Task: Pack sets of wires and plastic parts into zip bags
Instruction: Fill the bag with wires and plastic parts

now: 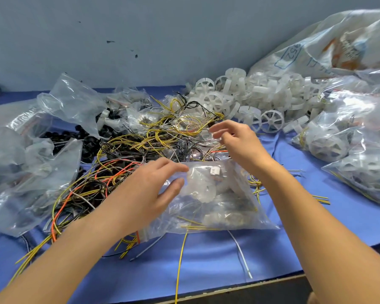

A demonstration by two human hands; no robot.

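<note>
Both forearms reach in from the near edge of the blue table (206, 260), and between them lies the zip bag (215, 200), flat on the cloth with white plastic parts and short wires already showing through it. Its long axis runs roughly left to right, slanting a little toward the near right corner; the red zip strip seems to sit at the near-left end, though the left forearm hides most of it. The left hand (149, 189) rests on the bag's left portion, fingers loosely spread and thumb pressing the film, pinning rather than gripping. The right hand (235, 139) hovers beyond the bag's far edge, above the tangle of yellow, black and orange wires (140, 148), fingers curled narrow as if pinching; whether it holds a thin wire or clear piece cannot be told. So the wires lie just past the bag from the person, nearer the right hand, and the bag's mouth is nearer the left. Farther back right sits the heap of white wheels (261, 95), with filled bags (349, 132) beside it.
</note>
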